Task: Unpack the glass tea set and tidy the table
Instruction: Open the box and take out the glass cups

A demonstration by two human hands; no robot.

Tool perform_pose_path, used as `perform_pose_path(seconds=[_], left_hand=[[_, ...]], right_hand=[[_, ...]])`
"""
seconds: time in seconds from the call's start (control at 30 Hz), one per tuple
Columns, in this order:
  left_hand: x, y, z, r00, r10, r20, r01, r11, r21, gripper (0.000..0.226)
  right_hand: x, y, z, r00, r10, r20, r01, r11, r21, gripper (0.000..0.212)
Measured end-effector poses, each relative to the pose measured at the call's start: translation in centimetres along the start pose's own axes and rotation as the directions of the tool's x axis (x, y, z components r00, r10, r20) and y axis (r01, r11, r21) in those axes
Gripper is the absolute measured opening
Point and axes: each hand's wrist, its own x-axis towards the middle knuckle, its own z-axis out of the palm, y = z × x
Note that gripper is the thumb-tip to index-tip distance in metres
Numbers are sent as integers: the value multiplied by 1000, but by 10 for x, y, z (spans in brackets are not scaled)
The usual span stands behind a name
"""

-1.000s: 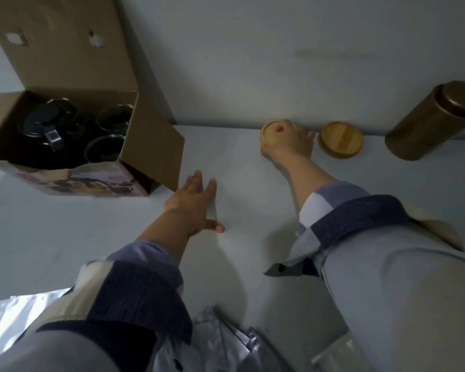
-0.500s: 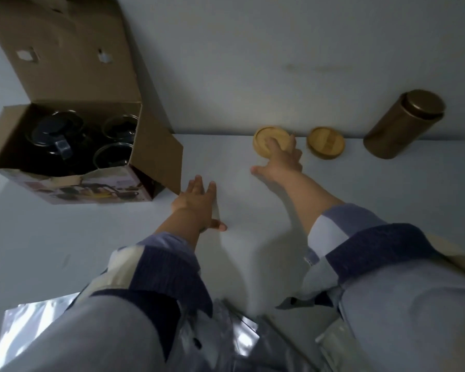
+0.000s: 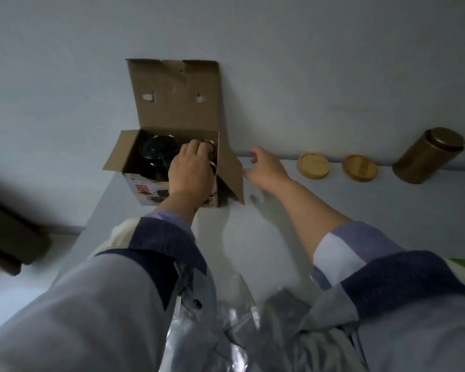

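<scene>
An open cardboard box [image 3: 172, 108] stands at the table's back left against the wall, its lid flap upright. A dark glass teapot [image 3: 157, 149] sits inside it, with glass cups [image 3: 211, 143] on its right side. My left hand [image 3: 189, 170] reaches down into the box, and its curled fingers grip the rim of the far cup. Just right of the box, my right hand [image 3: 266, 169] hovers at the edge of the side flap with fingers loosely bent, holding nothing. The cups are mostly hidden by my left hand.
Two round bamboo coasters [image 3: 313, 162] [image 3: 359, 167] lie along the wall, and a brown metal canister [image 3: 427, 157] stands to their right. Crumpled silver foil bags [image 3: 212, 331] lie at the near edge of the white table [image 3: 253, 237]. A dark blurred object [image 3: 8, 242] sits beyond the table's left edge.
My right hand left the coaster and moved left to the box flap. My left hand lifted off the table and went into the box. The view swung left.
</scene>
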Motion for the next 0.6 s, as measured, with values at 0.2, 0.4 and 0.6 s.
perform_pose_path(seconds=[0.2, 0.4, 0.6], left_hand=[[3, -89, -1, 894, -349, 280, 315, 936, 159, 100], [-5, -120, 3, 846, -296, 444, 216, 951, 222, 125], [-8, -121, 10, 874, -279, 398, 180, 947, 268, 131]], right_hand=[[13, -66, 35, 987, -152, 52, 158, 975, -158, 50], [32, -93, 55, 975, 110, 191, 7, 850, -527, 74], [39, -122, 61, 911, 349, 221, -77, 669, -739, 95]])
